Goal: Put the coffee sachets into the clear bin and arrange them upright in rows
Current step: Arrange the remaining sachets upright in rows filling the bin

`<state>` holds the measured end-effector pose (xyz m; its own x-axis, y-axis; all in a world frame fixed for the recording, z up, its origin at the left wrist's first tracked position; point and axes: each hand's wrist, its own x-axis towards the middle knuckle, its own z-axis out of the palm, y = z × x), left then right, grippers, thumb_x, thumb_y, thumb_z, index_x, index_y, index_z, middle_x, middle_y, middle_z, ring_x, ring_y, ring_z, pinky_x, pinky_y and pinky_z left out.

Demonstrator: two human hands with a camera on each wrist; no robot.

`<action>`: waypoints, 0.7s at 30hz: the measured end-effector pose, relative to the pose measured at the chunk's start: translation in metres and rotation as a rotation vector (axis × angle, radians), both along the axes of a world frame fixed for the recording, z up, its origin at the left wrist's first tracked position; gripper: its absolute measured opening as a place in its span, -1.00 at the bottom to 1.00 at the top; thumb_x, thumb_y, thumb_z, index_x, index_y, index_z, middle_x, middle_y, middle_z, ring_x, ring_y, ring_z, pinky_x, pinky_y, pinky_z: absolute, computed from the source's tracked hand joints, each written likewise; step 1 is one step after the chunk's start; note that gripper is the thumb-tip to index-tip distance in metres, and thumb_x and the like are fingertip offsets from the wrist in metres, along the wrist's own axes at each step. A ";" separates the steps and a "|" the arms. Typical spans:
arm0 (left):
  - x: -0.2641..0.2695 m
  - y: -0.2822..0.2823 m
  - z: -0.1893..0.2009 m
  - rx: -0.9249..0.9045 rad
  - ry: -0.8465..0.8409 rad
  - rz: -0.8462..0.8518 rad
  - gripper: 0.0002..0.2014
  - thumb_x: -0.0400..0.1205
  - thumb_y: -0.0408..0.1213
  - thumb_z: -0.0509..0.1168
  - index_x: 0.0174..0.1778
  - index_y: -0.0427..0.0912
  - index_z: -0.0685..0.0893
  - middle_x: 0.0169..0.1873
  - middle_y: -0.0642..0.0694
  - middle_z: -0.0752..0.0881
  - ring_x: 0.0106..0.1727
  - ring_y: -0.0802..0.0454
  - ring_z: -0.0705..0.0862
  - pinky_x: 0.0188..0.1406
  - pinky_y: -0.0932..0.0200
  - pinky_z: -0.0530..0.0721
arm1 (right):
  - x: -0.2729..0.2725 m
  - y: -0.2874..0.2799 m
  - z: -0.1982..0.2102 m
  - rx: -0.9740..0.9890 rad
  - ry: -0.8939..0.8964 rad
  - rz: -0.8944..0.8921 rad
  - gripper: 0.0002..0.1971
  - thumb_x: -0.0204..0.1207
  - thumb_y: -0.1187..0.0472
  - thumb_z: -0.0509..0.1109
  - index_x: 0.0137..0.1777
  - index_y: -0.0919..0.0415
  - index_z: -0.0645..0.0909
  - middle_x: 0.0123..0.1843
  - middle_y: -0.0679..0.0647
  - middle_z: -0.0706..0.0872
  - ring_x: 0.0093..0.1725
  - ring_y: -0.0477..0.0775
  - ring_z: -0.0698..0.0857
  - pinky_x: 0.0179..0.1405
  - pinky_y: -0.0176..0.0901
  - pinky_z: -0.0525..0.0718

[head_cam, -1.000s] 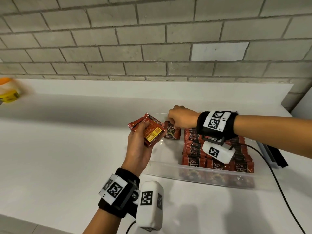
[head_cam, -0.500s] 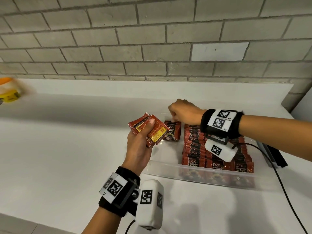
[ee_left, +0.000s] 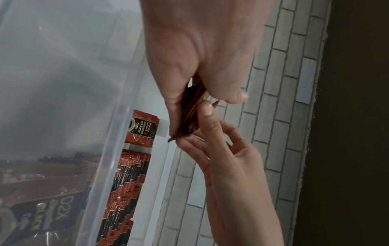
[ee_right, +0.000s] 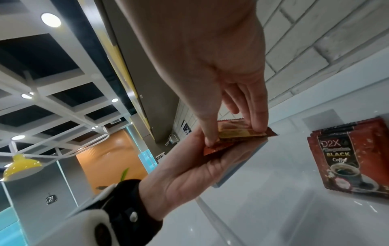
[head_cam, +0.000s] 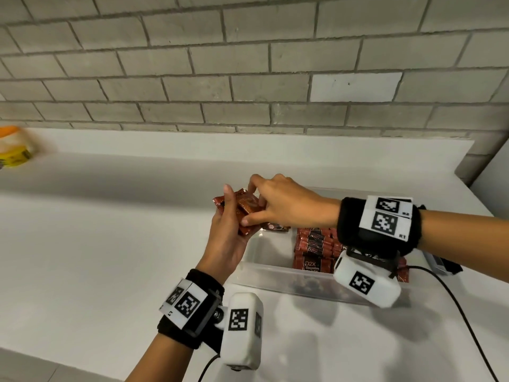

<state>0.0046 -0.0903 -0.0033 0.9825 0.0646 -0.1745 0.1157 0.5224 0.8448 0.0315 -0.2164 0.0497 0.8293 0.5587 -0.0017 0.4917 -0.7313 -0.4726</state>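
Observation:
My left hand (head_cam: 234, 216) holds a small stack of red coffee sachets (head_cam: 243, 213) just above the left end of the clear bin (head_cam: 275, 275). The right hand (head_cam: 252, 205) has reached over and pinches the top sachet (ee_right: 235, 131) between thumb and fingers. In the left wrist view the stack (ee_left: 189, 116) shows edge-on, so the number of sachets is hidden. Inside the bin, rows of upright sachets (head_cam: 314, 246) fill the right part. A few more sachets (ee_right: 353, 158) stand at the far left corner.
The bin stands on a white counter (head_cam: 96, 257) against a grey brick wall (head_cam: 248, 78). An orange-lidded jar (head_cam: 13, 147) is at the far left. A black cable (head_cam: 454, 299) and a dark device (head_cam: 440, 264) lie right of the bin.
The right hand has left the sachets standing in the bin's far left corner and moved left to the stack in my left hand, where it now pinches the top sachet.

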 end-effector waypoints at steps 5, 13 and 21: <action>0.001 -0.002 -0.001 -0.021 0.044 -0.009 -0.61 0.73 -0.25 0.20 0.41 -0.42 0.47 0.17 -0.42 0.71 0.06 -0.21 0.78 0.07 -0.10 0.77 | 0.016 -0.005 0.007 -0.003 0.089 -0.014 -0.38 0.50 0.17 0.46 0.47 0.14 0.22 0.03 0.16 0.66 -0.25 -0.01 0.66 -0.41 -0.32 0.62; 0.007 -0.001 -0.010 -0.009 0.054 0.158 -0.66 0.71 -0.36 0.22 0.41 -0.30 0.45 0.17 -0.29 0.68 0.20 -0.23 0.72 0.13 -0.06 0.74 | 0.049 -0.030 -0.001 -0.060 0.109 -0.123 -0.74 0.55 0.22 0.38 0.23 0.17 0.56 -0.09 -0.05 0.63 -0.14 -0.02 0.63 -0.31 -0.27 0.56; 0.009 0.001 -0.012 -0.049 0.061 0.161 -0.64 0.70 -0.38 0.23 0.42 -0.33 0.46 0.27 -0.38 0.66 0.23 -0.31 0.70 0.16 -0.12 0.73 | 0.058 -0.025 -0.033 -0.063 0.182 -0.129 -0.89 0.53 0.35 0.40 0.03 0.31 0.60 -0.09 0.25 0.76 -0.25 0.13 0.71 -0.21 -0.09 0.70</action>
